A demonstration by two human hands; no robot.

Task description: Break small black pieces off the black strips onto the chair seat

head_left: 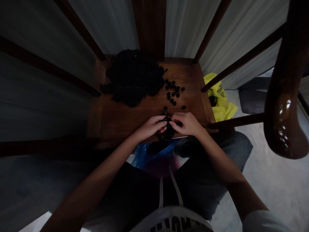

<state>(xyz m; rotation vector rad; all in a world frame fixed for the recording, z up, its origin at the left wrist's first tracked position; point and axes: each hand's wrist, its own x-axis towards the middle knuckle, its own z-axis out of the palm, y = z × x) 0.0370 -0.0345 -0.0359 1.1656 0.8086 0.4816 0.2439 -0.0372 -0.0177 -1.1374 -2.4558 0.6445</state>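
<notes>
Both my hands meet low in the middle of a wooden seat point(147, 109), close to its near edge. My left hand point(151, 126) and my right hand point(185, 124) grip a dark clump of small black pieces point(167, 130) between them. Part of the clump hangs below my fingers, and my fingers hide the rest. A large heap of the same black material point(132, 77) covers the far left of the seat. Several loose black pieces point(172, 90) lie scattered to its right, beyond my hands.
Dark wooden rails point(241, 64) and a glossy curved wooden arm point(283, 109) rise around the seat, with pale curtains behind. A yellow plastic bag point(219, 100) lies on the floor at right. A blue plastic bag point(154, 151) sits below the seat's near edge, above my lap.
</notes>
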